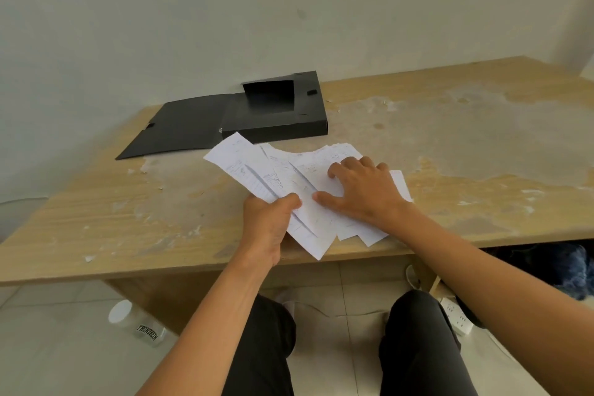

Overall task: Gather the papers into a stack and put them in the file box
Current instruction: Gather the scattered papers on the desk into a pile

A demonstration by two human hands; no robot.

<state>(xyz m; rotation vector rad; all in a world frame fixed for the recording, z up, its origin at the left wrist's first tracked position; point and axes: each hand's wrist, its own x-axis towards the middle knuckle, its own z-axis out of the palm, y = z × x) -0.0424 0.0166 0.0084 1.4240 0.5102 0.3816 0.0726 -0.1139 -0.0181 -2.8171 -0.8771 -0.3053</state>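
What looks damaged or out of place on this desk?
The light wooden desk top is worn away in large pale patches, flakes scattered. The white printed papers are fanned unevenly, overhanging the near edge.

Worn wooden table (pixel 482 145) with a box (pixel 279 127) and papers (pixel 254 167) on it.
The light wood-grain top is scuffed, with large pale patches where the surface has peeled and small white flakes scattered about. The black box lies open near the back edge, its lid (pixel 180 128) spread flat to the left. Just in front of it, the white printed papers are fanned out, reaching the front edge, where a corner overhangs.
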